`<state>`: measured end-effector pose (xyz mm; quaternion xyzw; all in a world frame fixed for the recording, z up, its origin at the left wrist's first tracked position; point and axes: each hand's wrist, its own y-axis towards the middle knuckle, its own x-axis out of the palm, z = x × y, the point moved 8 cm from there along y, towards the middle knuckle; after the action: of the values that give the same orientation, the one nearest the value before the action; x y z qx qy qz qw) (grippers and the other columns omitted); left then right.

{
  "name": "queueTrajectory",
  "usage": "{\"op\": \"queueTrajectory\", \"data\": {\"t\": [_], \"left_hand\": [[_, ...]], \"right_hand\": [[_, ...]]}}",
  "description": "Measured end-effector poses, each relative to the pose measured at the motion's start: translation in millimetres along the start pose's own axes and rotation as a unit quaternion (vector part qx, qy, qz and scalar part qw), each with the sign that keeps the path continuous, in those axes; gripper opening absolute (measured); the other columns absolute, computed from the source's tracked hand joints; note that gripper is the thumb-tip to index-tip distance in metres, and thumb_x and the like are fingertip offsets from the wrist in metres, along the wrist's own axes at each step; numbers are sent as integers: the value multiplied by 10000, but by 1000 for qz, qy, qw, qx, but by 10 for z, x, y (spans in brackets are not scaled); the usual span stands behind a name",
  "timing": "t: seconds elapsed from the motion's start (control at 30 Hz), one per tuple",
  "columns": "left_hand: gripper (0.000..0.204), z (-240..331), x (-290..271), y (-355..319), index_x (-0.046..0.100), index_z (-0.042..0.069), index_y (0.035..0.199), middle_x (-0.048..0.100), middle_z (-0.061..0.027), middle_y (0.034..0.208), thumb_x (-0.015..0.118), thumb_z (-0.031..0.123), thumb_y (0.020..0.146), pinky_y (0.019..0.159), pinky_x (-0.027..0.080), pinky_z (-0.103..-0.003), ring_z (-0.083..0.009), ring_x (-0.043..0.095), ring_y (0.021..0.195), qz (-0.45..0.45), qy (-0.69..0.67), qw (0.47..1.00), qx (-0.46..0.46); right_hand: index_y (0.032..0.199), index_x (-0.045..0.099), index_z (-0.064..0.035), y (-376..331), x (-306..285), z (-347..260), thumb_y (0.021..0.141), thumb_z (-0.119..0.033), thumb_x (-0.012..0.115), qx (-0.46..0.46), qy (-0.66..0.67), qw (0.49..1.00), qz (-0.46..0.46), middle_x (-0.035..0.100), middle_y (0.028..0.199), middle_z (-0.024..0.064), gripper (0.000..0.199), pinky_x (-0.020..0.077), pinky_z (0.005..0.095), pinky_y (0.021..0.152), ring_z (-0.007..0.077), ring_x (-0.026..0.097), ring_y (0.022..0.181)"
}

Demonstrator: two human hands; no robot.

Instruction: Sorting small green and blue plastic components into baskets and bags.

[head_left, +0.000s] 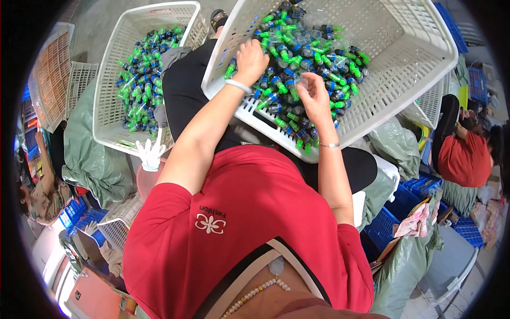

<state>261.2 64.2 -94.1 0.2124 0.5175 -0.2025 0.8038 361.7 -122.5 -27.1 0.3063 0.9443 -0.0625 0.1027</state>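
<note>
A white perforated plastic basket (383,101) is tilted toward me across my lap. Inside lies a heap of small dark plastic pieces (317,56) with bright green tips and blue bands; some clear plastic parts are mixed in. My left hand (252,63), with a pale bangle at the wrist, reaches into the heap's left side. Its fingers are curled down, and anything under them is hidden. My right hand (315,98) is over the near middle of the heap, thumb and fingers bent together around something small and blurred, perhaps clear.
At the left, a second white basket (110,80) holds more of the same pieces. A white glove (151,154) hangs at its near edge. Green sacks (101,159) bulge on the left, with blue crates (382,228) on the right. Other people sit at both sides, one in red (466,159).
</note>
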Motion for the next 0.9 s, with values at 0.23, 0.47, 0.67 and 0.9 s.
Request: {"op": "queueTrajectory", "data": {"t": [0.23, 0.47, 0.67, 0.9], "left_hand": [[321, 290, -271, -647, 515, 53, 1232, 555, -28, 982, 559, 189, 944, 744, 463, -263, -108, 531, 884, -288, -535, 794, 29], [403, 420, -803, -1014, 413, 15, 1255, 514, -117, 1095, 593, 116, 909, 833, 457, -354, -189, 532, 973, -272, -557, 784, 35], [335, 683, -1244, -1075, 418, 11, 1143, 500, -140, 1086, 620, 92, 888, 801, 460, -374, -221, 547, 980, -92, -356, 889, 273], [266, 231, -895, -1088, 431, 15, 1153, 487, -92, 1065, 550, 130, 945, 743, 457, -344, -198, 534, 896, -275, -497, 820, 70]], "right_hand": [[1021, 637, -37, 90, -192, -164, 900, -185, 614, -76, -34, 997, -3, 619, 915, 79, 193, 470, 263, 687, 139, 586, 781], [1021, 648, -54, 11, 331, -441, 933, -234, 561, -34, -77, 991, -105, 643, 851, 74, 218, 472, 291, 679, 167, 600, 748], [1030, 626, -38, -54, 455, -180, 946, -305, 531, 152, 54, 977, -138, 647, 813, 96, 295, 499, 342, 675, 224, 624, 710], [1038, 588, -16, -208, 554, -431, 915, -317, 585, 56, -56, 980, -185, 628, 802, 145, 325, 500, 376, 725, 299, 637, 843]]}}
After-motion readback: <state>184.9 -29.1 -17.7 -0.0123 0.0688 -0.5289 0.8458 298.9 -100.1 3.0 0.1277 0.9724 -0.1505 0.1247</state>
